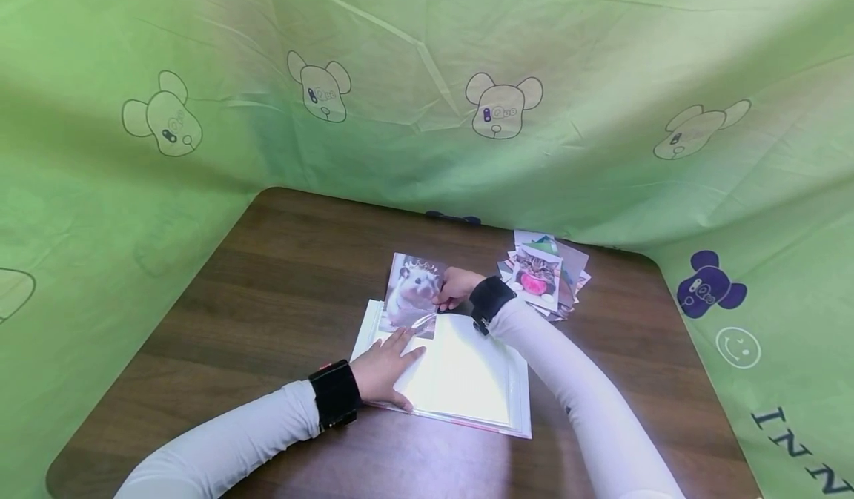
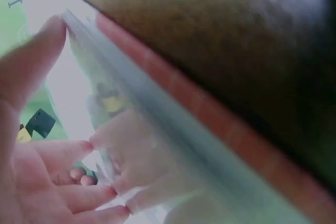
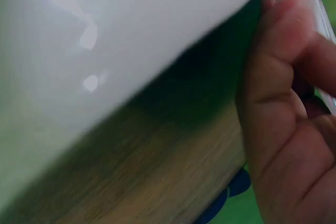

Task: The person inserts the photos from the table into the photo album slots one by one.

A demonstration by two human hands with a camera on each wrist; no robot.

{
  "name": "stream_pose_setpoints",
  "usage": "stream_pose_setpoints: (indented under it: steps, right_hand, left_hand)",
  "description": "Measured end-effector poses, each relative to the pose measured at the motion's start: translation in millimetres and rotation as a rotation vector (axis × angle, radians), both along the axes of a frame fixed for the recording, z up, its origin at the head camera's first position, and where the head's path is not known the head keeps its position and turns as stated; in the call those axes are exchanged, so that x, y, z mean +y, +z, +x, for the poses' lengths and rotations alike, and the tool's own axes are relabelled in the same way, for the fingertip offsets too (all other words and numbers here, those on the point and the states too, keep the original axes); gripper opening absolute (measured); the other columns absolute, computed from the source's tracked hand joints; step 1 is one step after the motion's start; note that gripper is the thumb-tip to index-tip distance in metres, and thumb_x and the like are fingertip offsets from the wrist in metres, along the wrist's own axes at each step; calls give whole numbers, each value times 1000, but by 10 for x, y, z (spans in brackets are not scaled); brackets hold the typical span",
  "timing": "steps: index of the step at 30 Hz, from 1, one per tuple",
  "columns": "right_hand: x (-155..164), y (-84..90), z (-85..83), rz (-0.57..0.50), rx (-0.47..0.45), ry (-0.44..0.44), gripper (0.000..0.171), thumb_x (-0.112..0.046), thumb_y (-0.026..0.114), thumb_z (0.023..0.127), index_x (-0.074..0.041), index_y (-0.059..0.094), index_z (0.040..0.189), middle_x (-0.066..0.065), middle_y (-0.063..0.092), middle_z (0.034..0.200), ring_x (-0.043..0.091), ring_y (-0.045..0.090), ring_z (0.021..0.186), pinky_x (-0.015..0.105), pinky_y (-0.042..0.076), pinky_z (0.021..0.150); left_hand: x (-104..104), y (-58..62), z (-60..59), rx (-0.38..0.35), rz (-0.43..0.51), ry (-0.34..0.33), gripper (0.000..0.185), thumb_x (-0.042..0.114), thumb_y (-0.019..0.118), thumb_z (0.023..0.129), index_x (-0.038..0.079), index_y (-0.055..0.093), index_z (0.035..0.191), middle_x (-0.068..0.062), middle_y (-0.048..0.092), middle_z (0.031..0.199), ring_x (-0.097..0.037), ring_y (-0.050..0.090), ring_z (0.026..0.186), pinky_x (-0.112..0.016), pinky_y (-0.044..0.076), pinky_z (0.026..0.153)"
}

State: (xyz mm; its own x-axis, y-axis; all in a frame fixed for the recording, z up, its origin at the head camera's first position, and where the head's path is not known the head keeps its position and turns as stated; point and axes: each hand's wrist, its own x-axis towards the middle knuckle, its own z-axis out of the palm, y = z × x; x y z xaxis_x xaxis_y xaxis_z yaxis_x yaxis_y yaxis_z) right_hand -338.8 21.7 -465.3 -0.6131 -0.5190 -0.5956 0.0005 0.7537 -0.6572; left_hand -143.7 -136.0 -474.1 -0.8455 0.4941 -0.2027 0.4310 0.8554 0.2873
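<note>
An open photo album (image 1: 467,380) with glossy white pages lies on the brown table (image 1: 267,299). My left hand (image 1: 383,365) lies flat on its left page, fingers spread; the left wrist view shows the fingers (image 2: 47,166) pressed on the shiny sleeve beside the album's red cover edge (image 2: 210,119). My right hand (image 1: 457,286) pinches the right edge of a hamster photo (image 1: 412,293) whose lower end sits at the album's top left corner. In the right wrist view the photo's white back (image 3: 115,40) fills the frame, with my curled fingers (image 3: 283,103) at its edge.
A loose pile of photos (image 1: 543,276), a cat picture on top, lies on the table just right of my right wrist. Green cloth with bear prints (image 1: 500,106) walls the table on the back and both sides. Bare wood stretches to the left of the album.
</note>
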Motion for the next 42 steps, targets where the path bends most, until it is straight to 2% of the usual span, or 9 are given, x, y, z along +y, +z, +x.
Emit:
stream_pose_setpoints:
  steps: [2,5,8,12,14,17,22,37,42]
  right_hand:
    - [-18,-24,8,-19,22,35,9,-8,67,83,-2,62,82,-2,58,61,6,48,50,17,42,49]
    - [-30,-78,-1,-131,73,-28,22,-14,70,82,-3,61,99,1,56,69,9,45,54,20,39,49]
    - [-50,-113,-36,-268,203,-152,32,-15,68,84,-3,59,112,8,63,86,13,53,66,22,43,55]
    - [-69,-109,-75,-277,364,-217,23,-8,64,85,-3,64,107,15,67,103,21,63,87,29,52,76]
    - [-79,-92,-66,-232,360,-188,19,-6,63,84,-2,66,103,14,69,100,19,64,85,28,51,78]
    - [-92,-66,-26,-186,291,-141,17,-4,63,83,-1,68,99,11,70,88,11,55,60,23,47,59]
    - [-84,-79,11,-141,137,-110,16,-2,64,82,-1,67,97,1,62,72,5,33,40,20,30,41]
    - [-66,-119,60,-150,-18,-77,21,-4,63,85,-1,69,104,-2,54,63,5,30,40,19,27,40]
    - [-81,-87,95,-96,-17,17,21,-6,62,86,-2,69,106,-4,48,58,6,31,40,19,29,39]
  left_hand:
    - [-23,20,26,2,-9,-36,92,56,78,64,14,44,139,-20,30,150,-35,30,138,-58,38,100]
    - [-53,34,89,28,-23,-108,83,50,79,66,19,49,136,-15,36,148,-31,34,137,-56,39,100]
    - [-73,48,161,112,-57,-191,65,40,78,72,21,55,130,-10,47,141,-25,44,131,-50,45,95]
    - [-76,49,250,284,-132,-274,44,30,73,79,25,62,120,-1,59,127,-17,54,117,-44,49,88]
    - [-72,30,291,357,-145,-293,35,27,70,81,26,64,116,1,62,121,-15,56,112,-43,50,86]
    - [-69,-17,327,425,-146,-290,31,24,65,83,27,65,114,2,62,120,-16,57,112,-41,50,84]
    - [-103,-60,332,401,-140,-251,40,26,68,80,29,62,119,-2,57,129,-20,53,119,-45,51,83]
    - [-122,-51,329,299,-122,-246,49,28,70,78,31,59,125,-4,49,138,-23,46,126,-50,51,82]
    - [-111,-35,331,293,-123,-257,49,27,69,78,32,59,125,-2,49,138,-25,47,124,-49,52,80]
